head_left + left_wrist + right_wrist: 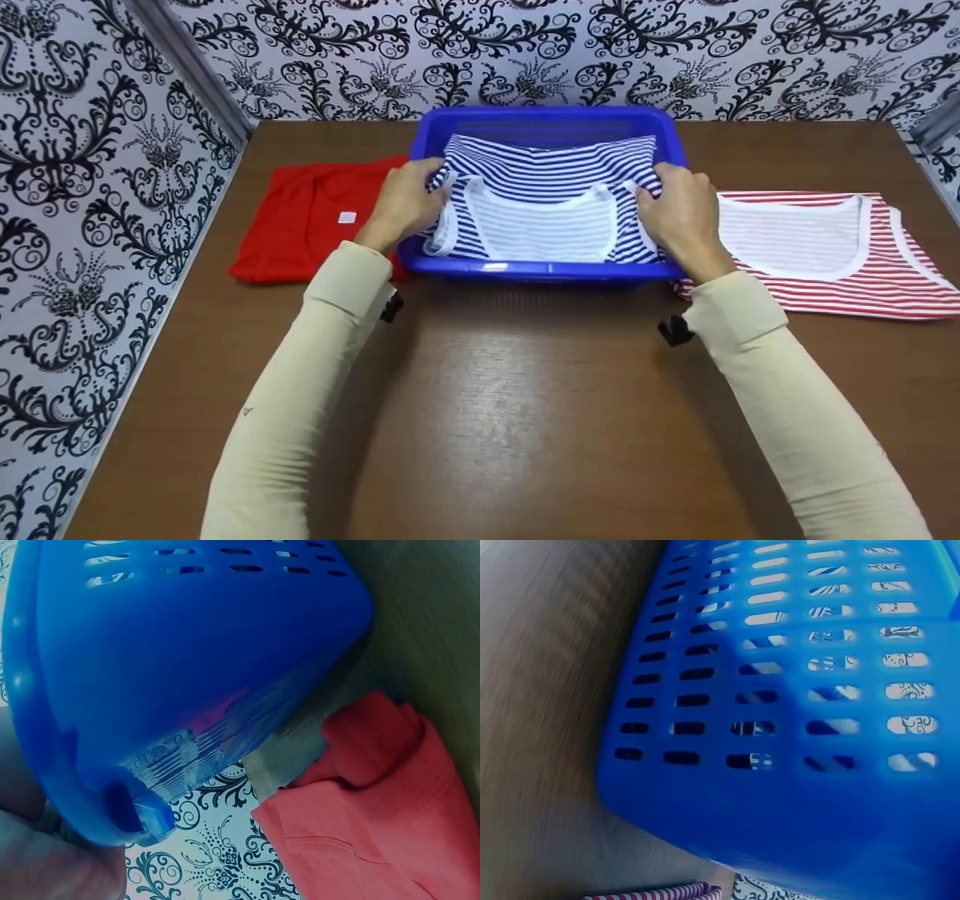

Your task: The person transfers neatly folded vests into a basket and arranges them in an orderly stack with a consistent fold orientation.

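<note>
A blue-and-white striped tank top (551,172) with white trim lies partly inside a blue plastic basket (547,268). My left hand (409,196) pinches the tank top's left side between thumb and fingers, over the basket's left rim. On the other side my right hand (681,210) grips the garment's right edge the same way. From the left wrist view, part of the left hand (45,847) shows beside the basket's outer wall (172,637). The right wrist view is filled mostly by the slotted basket wall (795,802), and the right hand is out of sight there.
A folded red garment (300,217) with a small white label lies on the brown table (495,420) left of the basket. To the right is a red-and-white striped tank top (892,255), partly behind the right wrist. Patterned wallpaper (525,52) rises behind the table.
</note>
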### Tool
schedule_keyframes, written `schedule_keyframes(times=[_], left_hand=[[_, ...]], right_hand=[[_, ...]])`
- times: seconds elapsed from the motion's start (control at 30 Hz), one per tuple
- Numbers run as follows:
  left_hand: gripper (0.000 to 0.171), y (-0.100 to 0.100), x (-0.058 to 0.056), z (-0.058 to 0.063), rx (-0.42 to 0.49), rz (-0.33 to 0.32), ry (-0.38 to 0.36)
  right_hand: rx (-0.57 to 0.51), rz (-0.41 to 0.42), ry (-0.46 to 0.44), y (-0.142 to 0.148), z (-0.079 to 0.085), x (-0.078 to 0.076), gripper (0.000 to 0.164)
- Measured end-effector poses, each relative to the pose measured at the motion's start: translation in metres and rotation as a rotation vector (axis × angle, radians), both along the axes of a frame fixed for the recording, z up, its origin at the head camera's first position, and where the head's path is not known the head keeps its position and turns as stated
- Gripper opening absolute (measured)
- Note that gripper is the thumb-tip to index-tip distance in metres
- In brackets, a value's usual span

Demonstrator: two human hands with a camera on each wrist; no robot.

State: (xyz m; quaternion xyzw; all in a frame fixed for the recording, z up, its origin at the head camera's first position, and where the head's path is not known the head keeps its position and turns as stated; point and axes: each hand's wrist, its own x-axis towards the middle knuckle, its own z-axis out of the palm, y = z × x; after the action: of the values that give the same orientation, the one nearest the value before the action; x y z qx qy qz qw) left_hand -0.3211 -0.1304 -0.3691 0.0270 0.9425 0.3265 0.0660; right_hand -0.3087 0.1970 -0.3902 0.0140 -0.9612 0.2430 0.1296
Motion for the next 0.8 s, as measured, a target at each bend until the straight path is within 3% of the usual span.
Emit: schedule_keyframes(times=[0.27,0.47,0.8], left_hand=[[0.047,0.0001,0.0019,-0.0007,-0.021,-0.009,0.091],[0.047,0.0010,0.0017,-0.0004,-0.027,0.006,0.094],[0.046,0.0014,0.0019,-0.0002,-0.010,0.013,0.093]], right_hand=[[0.038,-0.008,-0.016,-0.0016,0.0015,0.0006,0.035],[-0.008,-0.017,-0.008,-0.0013,0.0030,-0.0001,0.022],[-0.042,0.009,-0.088,0.0019,0.0081,-0.0009,0.025]])
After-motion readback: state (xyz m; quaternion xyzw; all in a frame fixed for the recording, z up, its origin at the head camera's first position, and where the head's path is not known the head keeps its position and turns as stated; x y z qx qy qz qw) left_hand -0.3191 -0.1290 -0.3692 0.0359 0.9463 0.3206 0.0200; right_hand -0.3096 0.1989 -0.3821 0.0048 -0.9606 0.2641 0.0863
